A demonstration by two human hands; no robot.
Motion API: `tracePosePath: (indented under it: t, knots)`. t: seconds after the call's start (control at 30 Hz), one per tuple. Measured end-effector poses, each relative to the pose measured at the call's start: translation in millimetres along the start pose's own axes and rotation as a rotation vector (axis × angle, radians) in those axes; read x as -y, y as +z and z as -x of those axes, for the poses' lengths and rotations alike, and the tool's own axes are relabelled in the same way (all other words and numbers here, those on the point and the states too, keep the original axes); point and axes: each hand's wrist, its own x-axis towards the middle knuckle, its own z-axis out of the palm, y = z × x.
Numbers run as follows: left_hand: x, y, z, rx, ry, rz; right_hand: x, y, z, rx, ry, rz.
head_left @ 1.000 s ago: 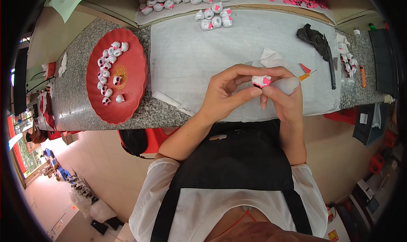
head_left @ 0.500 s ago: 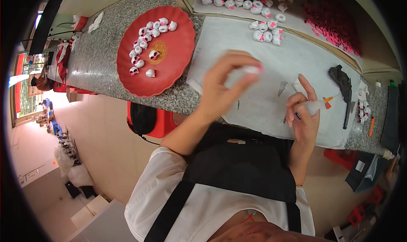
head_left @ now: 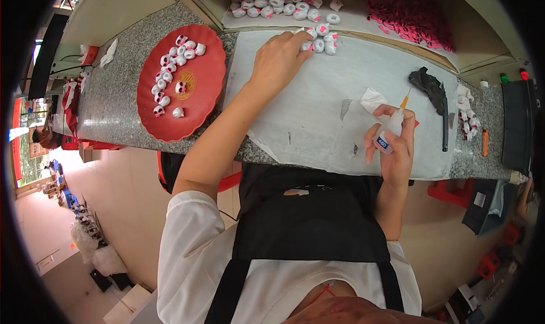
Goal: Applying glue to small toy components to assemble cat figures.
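Observation:
My left hand (head_left: pixel 278 60) reaches to a small group of white ring-shaped pieces with pink parts (head_left: pixel 322 30) at the back of the white paper sheet (head_left: pixel 295 105). Its thumb and fingers close around one white-and-pink piece (head_left: pixel 307 45) at the group's left edge, partly hidden by the fingers. In my right hand (head_left: pixel 397 156) is a small white glue bottle (head_left: pixel 392 130) with an orange needle tip pointing up. Beside that hand lies a crumpled white tissue (head_left: pixel 373 99).
A red scalloped plate (head_left: pixel 201 91) at left carries several white pieces with dark and pink marks. More white pieces (head_left: pixel 276 5) and a pile of pink pieces (head_left: pixel 409 17) sit on the back shelf. A black crumpled cloth (head_left: pixel 428 87), dark pen (head_left: pixel 445 134) and orange pen (head_left: pixel 485 142) lie right.
My left hand has carried the white-and-pink piece away from my right hand, back to the group. My right hand has turned the glue bottle so its tip points up. The whole view has shifted.

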Motion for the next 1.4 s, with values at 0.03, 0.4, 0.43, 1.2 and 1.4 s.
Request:
tracePosePath:
  t: [0.03, 0.4, 0.43, 1.2, 1.4]
  knots:
    - [1, 5, 0, -0.002, 0.011, 0.008, 0, 0, 1, -0.029, 0.011, 0.047]
    - [-46, -9, 41, 0.212, -0.246, 1.330, 9, -24, 4, -0.246, -0.287, 0.048]
    - [-53, -6, 46, 0.223, -0.250, 1.330, 12, -23, 2, -0.243, -0.316, -0.063]
    - [-62, 14, 68, 0.114, -0.262, 1.723, 10, 20, 9, -0.068, -0.778, 0.643]
    - [-61, 15, 68, 0.098, -0.245, 1.723, 12, 21, 8, -0.049, -0.777, 0.674]
